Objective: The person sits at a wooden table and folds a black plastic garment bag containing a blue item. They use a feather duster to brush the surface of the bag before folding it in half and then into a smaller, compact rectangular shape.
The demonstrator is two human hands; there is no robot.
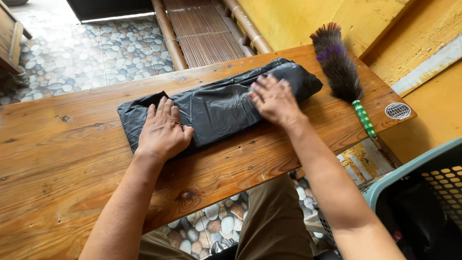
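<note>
A black plastic bag (221, 103) lies folded into a long flat strip across a wooden table (62, 159). My left hand (162, 129) rests flat on the bag's near left end, fingers spread slightly. My right hand (274, 100) presses flat on the right part of the bag, fingers apart and a little blurred. Neither hand grips anything.
A feather duster (340, 72) with a green patterned handle lies on the table's right end, beside a round sticker (397, 110). A teal plastic basket (423, 197) stands at the lower right. Bamboo poles (168, 33) and a yellow wall are behind; pebble-pattern floor below.
</note>
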